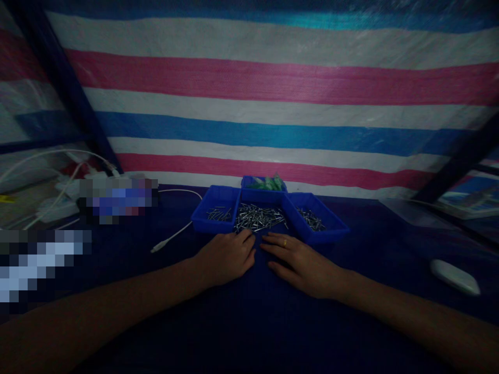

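My left hand [229, 258] rests on the dark blue tabletop, its fingers loosely bent and the thumb a little apart, with nothing visible in it. Opposite it lies my right hand [302, 262], fingers stretched out and spread, a ring on one finger; it holds nothing. Just beyond the fingertips is a loose pile of metal nails or screws [259, 217], too dim to tell which. Blue trays surround the pile: the left tray [212, 225] and the right tray [331, 235] contain similar metal pieces, and the back tray [263, 195] holds green plastic packets [268, 183].
A white cable [171, 237] with a plug end lies left of the trays. More cables and white adapters [54, 210] crowd the far left. On the right sits a white computer mouse [455, 277]. Striped plastic sheeting [273, 83] hangs behind the table between dark frame posts.
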`<state>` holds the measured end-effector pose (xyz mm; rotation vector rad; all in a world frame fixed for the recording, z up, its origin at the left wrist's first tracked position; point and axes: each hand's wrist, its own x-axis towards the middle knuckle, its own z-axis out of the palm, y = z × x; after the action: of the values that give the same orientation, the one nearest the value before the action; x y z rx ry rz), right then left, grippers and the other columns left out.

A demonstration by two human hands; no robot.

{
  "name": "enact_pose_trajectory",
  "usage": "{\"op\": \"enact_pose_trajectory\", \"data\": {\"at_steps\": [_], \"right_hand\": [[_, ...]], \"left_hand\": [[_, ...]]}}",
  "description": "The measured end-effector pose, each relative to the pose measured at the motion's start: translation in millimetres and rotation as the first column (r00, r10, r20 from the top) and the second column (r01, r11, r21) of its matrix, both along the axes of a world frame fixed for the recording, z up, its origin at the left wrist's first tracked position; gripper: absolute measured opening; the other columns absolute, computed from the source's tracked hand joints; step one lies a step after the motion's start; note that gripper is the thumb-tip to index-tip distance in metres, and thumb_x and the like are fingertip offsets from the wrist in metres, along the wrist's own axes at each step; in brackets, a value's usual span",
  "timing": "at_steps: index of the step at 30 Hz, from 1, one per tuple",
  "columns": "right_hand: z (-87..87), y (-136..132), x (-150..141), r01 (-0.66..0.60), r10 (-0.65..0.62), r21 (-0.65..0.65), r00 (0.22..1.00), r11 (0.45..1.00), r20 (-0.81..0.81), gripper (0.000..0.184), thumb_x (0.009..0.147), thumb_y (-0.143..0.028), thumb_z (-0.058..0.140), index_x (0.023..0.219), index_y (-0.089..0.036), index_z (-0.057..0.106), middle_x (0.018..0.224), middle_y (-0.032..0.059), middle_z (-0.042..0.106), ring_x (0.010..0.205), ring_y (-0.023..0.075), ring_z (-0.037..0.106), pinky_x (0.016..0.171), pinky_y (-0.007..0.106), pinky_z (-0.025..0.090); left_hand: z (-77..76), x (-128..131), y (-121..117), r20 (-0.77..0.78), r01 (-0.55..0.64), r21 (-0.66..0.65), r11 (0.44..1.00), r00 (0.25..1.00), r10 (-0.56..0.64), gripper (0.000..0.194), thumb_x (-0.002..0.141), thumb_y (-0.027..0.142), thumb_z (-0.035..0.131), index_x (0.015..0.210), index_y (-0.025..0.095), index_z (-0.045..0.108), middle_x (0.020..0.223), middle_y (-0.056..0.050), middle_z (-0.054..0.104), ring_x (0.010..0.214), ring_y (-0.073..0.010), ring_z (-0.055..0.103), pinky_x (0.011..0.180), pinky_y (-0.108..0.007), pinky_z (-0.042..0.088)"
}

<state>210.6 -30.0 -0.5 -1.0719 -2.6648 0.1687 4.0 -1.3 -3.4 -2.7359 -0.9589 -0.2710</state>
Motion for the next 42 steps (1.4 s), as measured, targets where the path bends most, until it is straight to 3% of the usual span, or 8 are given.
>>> {"op": "enact_pose_trajectory", "data": {"at_steps": [3, 10, 14, 29, 36, 42], "right_hand": [[-0.2, 0.6, -0.1, 0.003, -0.003, 0.002, 1.000, 1.000, 0.013, 0.041, 0.090, -0.031, 0.041, 0.127, -0.013, 0.046, 0.132, 0.0133, 0.044, 0.124, 0.0222, 0.036, 0.102, 0.039, 0.032], [-0.7, 0.8, 0.4, -0.006, 0.005, 0.004, 1.000, 1.000, 0.014, 0.042, 0.090, -0.032, 0.040, 0.128, -0.014, 0.044, 0.132, 0.0126, 0.044, 0.124, 0.0219, 0.035, 0.101, 0.040, 0.033], [-0.6, 0.5, 0.9, -0.009, 0.009, 0.004, 1.000, 1.000, 0.000, 0.041, 0.090, -0.031, 0.041, 0.128, -0.015, 0.044, 0.132, 0.0122, 0.044, 0.124, 0.0221, 0.036, 0.101, 0.041, 0.033], [0.7, -0.3, 0.2, 0.005, -0.005, -0.001, 1.000, 1.000, 0.005, 0.041, 0.089, -0.030, 0.042, 0.126, -0.014, 0.046, 0.130, 0.0128, 0.046, 0.123, 0.0222, 0.037, 0.101, 0.040, 0.033], [-2.5, 1.5, 0.6, -0.006, 0.006, 0.022, 1.000, 1.000, -0.008, 0.041, 0.089, -0.031, 0.042, 0.127, -0.014, 0.045, 0.130, 0.0124, 0.046, 0.122, 0.0220, 0.037, 0.101, 0.040, 0.034], [0.9, -1.7, 0.1, 0.008, -0.008, 0.001, 1.000, 1.000, -0.020, 0.039, 0.089, -0.030, 0.042, 0.124, -0.014, 0.047, 0.130, 0.0136, 0.044, 0.120, 0.0226, 0.040, 0.099, 0.040, 0.035]], "left_hand": [[1.3, 0.2, -1.3, -0.010, -0.008, -0.013, 1.000, 1.000, 0.008, 0.031, 0.089, 0.026, 0.035, 0.109, 0.011, 0.054, 0.101, -0.009, 0.057, 0.076, -0.0190, 0.061, 0.063, -0.032, 0.053], [1.1, -0.7, -6.1, -0.025, -0.115, 0.079, 0.990, 0.993, 0.117, 0.033, 0.089, 0.029, 0.036, 0.110, 0.012, 0.054, 0.119, -0.013, 0.051, 0.072, -0.0191, 0.062, 0.057, -0.031, 0.052], [-0.6, -1.4, -5.2, -0.029, -0.136, 0.072, 0.988, 0.990, 0.139, 0.034, 0.089, 0.032, 0.035, 0.107, 0.013, 0.056, 0.112, -0.013, 0.055, 0.069, -0.0194, 0.063, 0.054, -0.030, 0.051], [4.2, -1.3, -5.7, -0.021, -0.074, 0.054, 0.996, 0.997, 0.075, 0.028, 0.089, 0.029, 0.036, 0.100, 0.013, 0.057, 0.088, -0.005, 0.058, 0.068, -0.0185, 0.060, 0.050, -0.028, 0.046], [3.5, -1.9, -6.3, -0.009, -0.013, 0.137, 0.990, 1.000, 0.014, 0.027, 0.088, 0.026, 0.037, 0.100, 0.012, 0.056, 0.094, -0.008, 0.059, 0.074, -0.0180, 0.059, 0.055, -0.028, 0.048], [2.7, -3.5, -3.7, 0.058, 0.025, 0.095, 0.995, 0.998, -0.031, 0.029, 0.087, 0.025, 0.038, 0.109, 0.012, 0.052, 0.106, -0.008, 0.057, 0.084, -0.0178, 0.058, 0.064, -0.028, 0.050]]}}
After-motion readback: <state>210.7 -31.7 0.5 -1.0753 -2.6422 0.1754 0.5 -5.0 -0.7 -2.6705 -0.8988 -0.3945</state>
